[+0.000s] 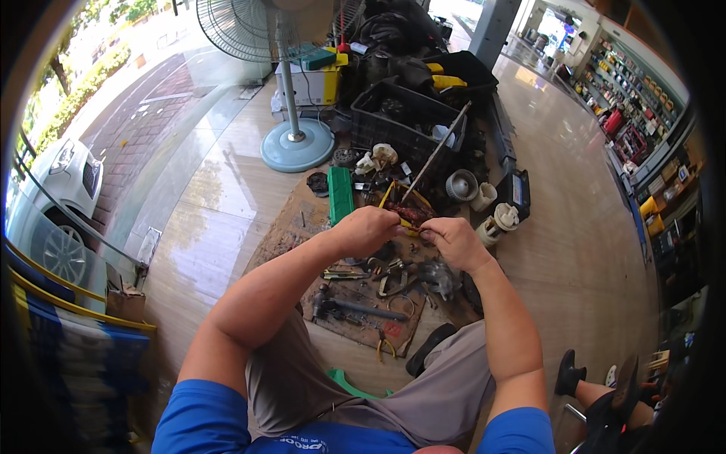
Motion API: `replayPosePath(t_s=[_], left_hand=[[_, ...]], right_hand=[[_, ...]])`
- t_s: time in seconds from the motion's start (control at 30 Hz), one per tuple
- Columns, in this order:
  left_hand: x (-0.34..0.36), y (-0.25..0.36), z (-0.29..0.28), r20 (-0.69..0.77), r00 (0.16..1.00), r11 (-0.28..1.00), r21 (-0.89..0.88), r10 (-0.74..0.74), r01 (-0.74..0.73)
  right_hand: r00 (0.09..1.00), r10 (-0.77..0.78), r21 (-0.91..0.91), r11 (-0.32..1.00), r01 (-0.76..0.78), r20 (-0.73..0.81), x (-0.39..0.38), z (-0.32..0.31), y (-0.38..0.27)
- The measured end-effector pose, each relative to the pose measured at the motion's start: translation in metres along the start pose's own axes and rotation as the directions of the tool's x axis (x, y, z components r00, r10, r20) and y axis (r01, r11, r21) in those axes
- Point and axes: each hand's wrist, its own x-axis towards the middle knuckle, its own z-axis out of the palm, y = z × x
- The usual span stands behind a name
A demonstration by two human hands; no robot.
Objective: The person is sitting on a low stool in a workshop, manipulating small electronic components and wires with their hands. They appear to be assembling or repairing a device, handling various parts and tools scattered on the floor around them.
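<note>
My left hand (370,230) and my right hand (455,240) meet over the clutter, fingers pinched close together. Whatever lies between the fingertips is too small and too covered to name. Just behind them sits a yellow-edged container (386,198) with dark reddish stuff (409,212) in it. A long thin rod (437,148) slants up from there toward a black crate (364,123). Left of the container lies a green case (340,195). Nearer to me a hammer (355,307), yellow-handled pliers (386,346) and a grey glove (439,278) rest on stained cardboard (283,227).
A standing fan with a round blue base (297,145) stands at the back left. Right of the container are a finned blower wheel (461,185) and a whitish cylindrical part (497,222). Another person's legs (597,393) show at the lower right.
</note>
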Motion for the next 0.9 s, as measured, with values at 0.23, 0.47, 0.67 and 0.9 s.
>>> replayPosePath(t_s=[0.23,0.47,0.67,0.9], left_hand=[[-0.002,0.004,0.000,-0.071,0.997,1.000,-0.025,0.014,-0.016],[-0.002,0.007,0.006,-0.102,0.994,0.999,-0.019,0.044,-0.047],[-0.001,0.007,0.019,-0.106,0.993,0.998,0.001,0.056,-0.056],[0.000,0.009,0.017,-0.096,0.986,0.989,-0.052,0.136,-0.142]], right_hand=[[1.000,0.014,-0.020,1.000,-0.014,-0.006,-0.003,0.001,-0.004],[0.998,0.030,0.035,0.999,-0.028,-0.047,-0.006,0.004,-0.003],[1.000,0.007,0.057,0.998,-0.006,-0.022,-0.005,0.009,0.000],[0.998,0.009,0.004,1.000,-0.009,0.062,-0.005,0.009,-0.001]])
